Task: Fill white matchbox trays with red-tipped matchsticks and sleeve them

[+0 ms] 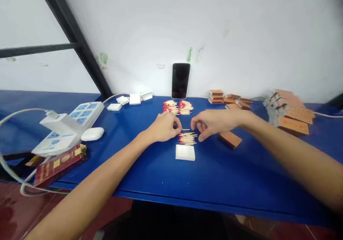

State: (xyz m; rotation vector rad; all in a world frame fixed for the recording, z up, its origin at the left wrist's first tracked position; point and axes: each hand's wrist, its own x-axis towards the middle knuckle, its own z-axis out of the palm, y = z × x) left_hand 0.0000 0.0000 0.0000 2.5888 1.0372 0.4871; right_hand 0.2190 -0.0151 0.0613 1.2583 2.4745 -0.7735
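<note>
The nearest red-tipped wooden matches point(187, 138) lie between the left hand point(164, 126) at ten o'clock, grip impossible to tell, and the right hand point(210, 121) at two, tips apart; toward six, a white rectangular box point(185, 153) leaves room before the front edge of the blue surface point(160, 178).

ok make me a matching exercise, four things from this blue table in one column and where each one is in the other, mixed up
Things
1. phone
2. lone brown box
3. dark red box
4. nearest group of matches

Places
A. on the person's left, beside the power strip
B. between the left hand and the right hand
C. upright against the wall
D. near the right hand, apart from the stacked brown boxes

Pairs
1-C, 2-D, 3-A, 4-B
</note>
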